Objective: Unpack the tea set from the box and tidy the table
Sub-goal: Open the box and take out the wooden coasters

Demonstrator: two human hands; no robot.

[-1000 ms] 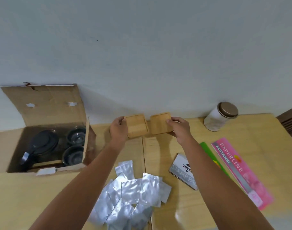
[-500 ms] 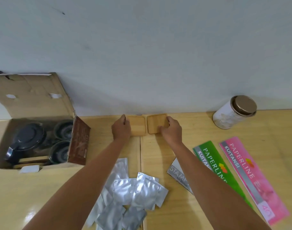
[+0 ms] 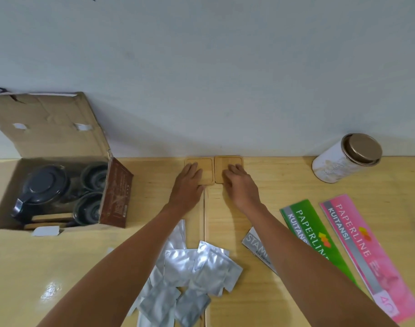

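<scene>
Along the far edge of the table, against the wall, two square wooden coasters lie flat side by side, nearly touching; the left hand rests on the left coaster with fingers straight and close together, pressing down on its surface; the right hand rests on the right coaster with fingers lightly bent, tips on the wood, gripping nothing. At the far left corner stands an open cardboard box, its rear flap upright against the wall and a brown printed side flap hanging outward; inside the box lie a dark teapot with its lid on, two dark cups, one behind the other, and flat wooden pieces along the near wall of the box; whether these are further coasters cannot be told. Toward the near edge, between the forearms, a loose heap of silver foil sachets overlaps the seam of the table. Right of the heap, partly hidden by the right forearm, lies a grey packet printed "STAM"; beside it lie a green receipt book and a pink receipt book, both marked "PAPERLINE KUITANSI", parallel and just apart. At the far right, near the wall, stands a white jar with a bronze lid.
</scene>
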